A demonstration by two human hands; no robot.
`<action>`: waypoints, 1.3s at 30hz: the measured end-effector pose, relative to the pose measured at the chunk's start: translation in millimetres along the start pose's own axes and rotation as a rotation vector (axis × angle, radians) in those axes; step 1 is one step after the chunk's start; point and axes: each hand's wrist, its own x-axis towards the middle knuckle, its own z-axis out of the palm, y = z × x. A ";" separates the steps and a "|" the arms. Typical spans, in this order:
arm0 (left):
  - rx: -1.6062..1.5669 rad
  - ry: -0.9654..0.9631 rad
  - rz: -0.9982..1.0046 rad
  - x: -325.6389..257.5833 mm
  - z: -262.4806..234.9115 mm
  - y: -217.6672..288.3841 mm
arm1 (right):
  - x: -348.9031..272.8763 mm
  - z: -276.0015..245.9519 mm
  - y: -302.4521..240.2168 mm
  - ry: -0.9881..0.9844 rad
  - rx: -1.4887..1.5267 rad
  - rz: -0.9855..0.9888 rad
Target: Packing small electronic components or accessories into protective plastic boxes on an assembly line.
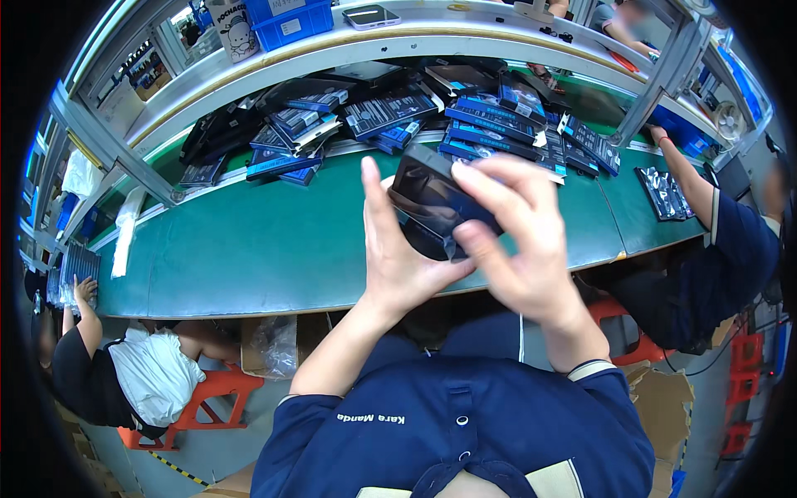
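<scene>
A black, flat rectangular thing with a glossy, film-like wrap (pixel 432 192) is held up over the bench in front of my chest, tilted; its exact kind I cannot make out. My left hand (pixel 398 257) cradles it from the left and below, with the thumb side toward me and the fingers pointing up. On its right edge rest the fingers and thumb of my right hand (pixel 527 249), slightly smeared by motion. Beyond it, a loose heap of slim black-and-blue boxes (pixel 490 120) lies along the far side of the green bench (pixel 249 249).
A raised white shelf (pixel 465 46) carries a blue bin (pixel 290 25) and a phone (pixel 372 17). Metal posts (pixel 124 149) stand at both sides. On the right a person reaches near silvery packets (pixel 664 195); on the left another touches a stack of flat packs (pixel 75 274).
</scene>
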 end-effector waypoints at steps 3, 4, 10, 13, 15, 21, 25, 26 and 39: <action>0.184 0.156 0.107 -8.0 8.2 -4.1 | 4.8 -8.5 7.9 -0.161 -0.178 -0.113; 0.268 0.200 0.047 -13.1 11.7 -10.5 | -2.5 8.2 6.3 -0.362 -0.195 -0.103; -0.147 0.174 0.003 -22.6 11.9 -31.8 | -18.1 40.3 30.8 -0.008 1.197 0.608; -0.487 0.121 -0.135 -16.3 -3.7 -18.6 | -28.8 71.2 13.0 0.387 0.900 0.588; -0.819 0.159 -0.294 -10.8 -12.5 -14.7 | -42.2 82.5 21.4 0.406 0.302 0.214; -0.701 0.176 -0.302 -5.0 -15.9 -12.4 | -33.1 96.1 27.2 0.507 0.812 0.308; -0.619 0.226 -0.225 -2.5 -14.2 -14.4 | -35.0 94.3 29.6 0.435 0.878 0.364; -0.622 0.228 -0.180 -4.6 -13.0 -15.0 | -40.8 97.9 31.9 0.447 0.745 0.325; 0.523 -0.060 -0.276 -30.1 -63.7 -28.5 | -43.6 111.7 101.9 -0.204 -0.536 0.348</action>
